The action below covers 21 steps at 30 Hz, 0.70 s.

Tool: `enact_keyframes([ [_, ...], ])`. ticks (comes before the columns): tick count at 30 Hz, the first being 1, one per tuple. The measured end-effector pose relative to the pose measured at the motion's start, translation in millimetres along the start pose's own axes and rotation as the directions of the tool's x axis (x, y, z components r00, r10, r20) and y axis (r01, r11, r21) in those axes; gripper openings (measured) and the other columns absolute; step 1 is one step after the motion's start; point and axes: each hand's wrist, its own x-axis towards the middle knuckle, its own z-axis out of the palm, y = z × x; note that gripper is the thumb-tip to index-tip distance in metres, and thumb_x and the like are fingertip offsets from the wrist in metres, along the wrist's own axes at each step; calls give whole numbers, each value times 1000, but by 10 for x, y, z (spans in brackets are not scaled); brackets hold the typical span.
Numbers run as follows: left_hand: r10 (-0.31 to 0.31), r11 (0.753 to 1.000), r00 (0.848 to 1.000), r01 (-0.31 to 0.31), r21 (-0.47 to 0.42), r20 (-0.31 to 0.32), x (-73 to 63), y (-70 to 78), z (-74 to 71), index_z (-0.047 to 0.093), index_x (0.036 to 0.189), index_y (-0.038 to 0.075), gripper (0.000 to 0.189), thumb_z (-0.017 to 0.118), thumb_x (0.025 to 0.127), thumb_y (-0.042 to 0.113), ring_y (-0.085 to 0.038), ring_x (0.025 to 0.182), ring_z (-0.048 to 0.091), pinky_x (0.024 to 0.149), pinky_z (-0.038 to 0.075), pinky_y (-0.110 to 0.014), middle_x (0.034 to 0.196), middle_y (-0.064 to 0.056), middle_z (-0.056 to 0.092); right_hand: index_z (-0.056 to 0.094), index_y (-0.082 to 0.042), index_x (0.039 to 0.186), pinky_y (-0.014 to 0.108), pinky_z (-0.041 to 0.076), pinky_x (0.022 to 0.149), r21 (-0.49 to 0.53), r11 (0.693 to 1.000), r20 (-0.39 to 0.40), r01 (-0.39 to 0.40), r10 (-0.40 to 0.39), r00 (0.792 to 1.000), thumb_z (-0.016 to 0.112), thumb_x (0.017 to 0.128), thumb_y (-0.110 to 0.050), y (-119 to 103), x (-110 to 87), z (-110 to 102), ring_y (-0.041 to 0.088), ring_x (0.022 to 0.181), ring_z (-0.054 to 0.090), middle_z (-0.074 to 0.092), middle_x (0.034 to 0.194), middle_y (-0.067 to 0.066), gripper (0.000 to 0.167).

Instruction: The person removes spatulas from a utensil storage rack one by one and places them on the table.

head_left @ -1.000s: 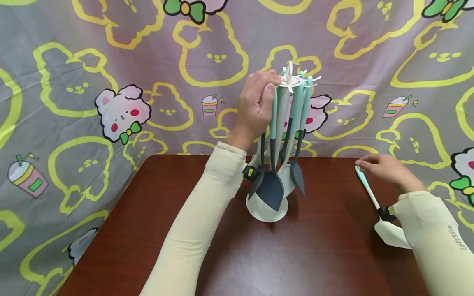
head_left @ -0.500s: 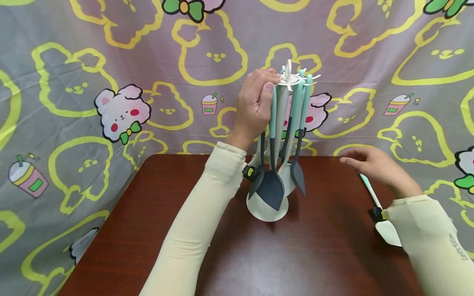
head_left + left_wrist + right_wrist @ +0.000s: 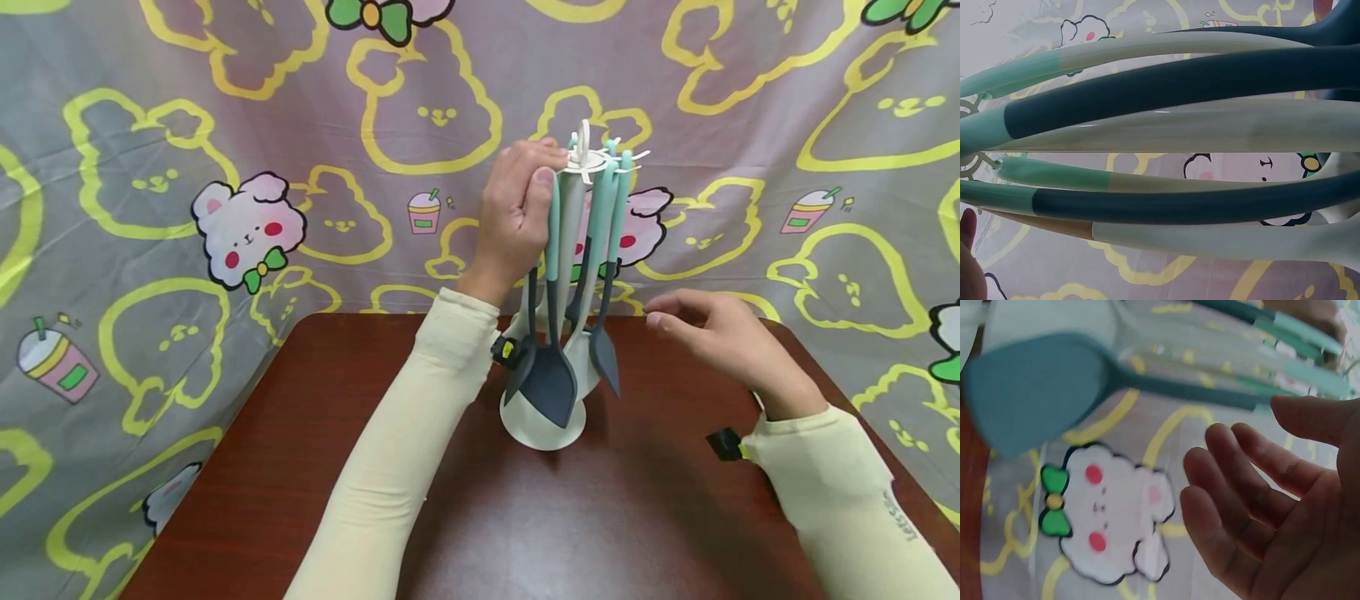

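Observation:
A white utensil rack (image 3: pixel 542 425) stands upright on a round base, hung with several turners and spoons that have mint handle ends. My left hand (image 3: pixel 517 208) grips the top of the rack from the left, thumb beside a mint handle (image 3: pixel 553 225); its fingertips are partly hidden. To the right of the rack, my right hand (image 3: pixel 708 333) is in the air with loosely bent fingers, holding nothing. In the right wrist view, a dark grey turner (image 3: pixel 1041 387) hangs just beyond that hand. Handles (image 3: pixel 1179 206) cross the left wrist view, with a bit of the left hand (image 3: pixel 969 275) at the corner.
The dark red table (image 3: pixel 337 400) reaches back to a patterned curtain (image 3: pixel 300 75). Beneath the right forearm, a white utensil is almost wholly hidden. Each wrist carries a small black camera (image 3: pixel 726 444).
My right hand has come away from the mint-handled white turner lying at the right and moved left towards the rack. My left hand has stayed at the rack's top.

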Motion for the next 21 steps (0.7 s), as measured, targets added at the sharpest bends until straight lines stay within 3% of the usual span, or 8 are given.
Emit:
enact_keyframes([
  [6,8,1000,1000,-8,-4,-11,20,6,-13,67,102,-5,29,41,98,8,-31,114,61,113,39,-23,103,-20,68,68,-20,121,19,50,74,58,998,-62,20,-17,998,61,96,-41,-211,-30,39,6,93,61,71,118,4,33],
  [12,14,1000,1000,-14,-11,4,32,5,-16,67,103,-5,28,42,98,7,-31,114,61,114,38,-25,104,-20,68,67,-15,124,10,47,72,114,984,-145,137,-120,982,62,97,-30,-288,-33,97,-9,87,59,72,117,8,31],
  [21,4,1000,1000,-4,-7,6,22,7,-4,67,103,-5,28,42,98,7,-31,112,61,114,39,-27,105,-20,68,64,-13,126,11,47,73,111,984,-161,139,-120,980,61,98,-29,-367,47,163,-4,85,61,71,112,9,32],
])
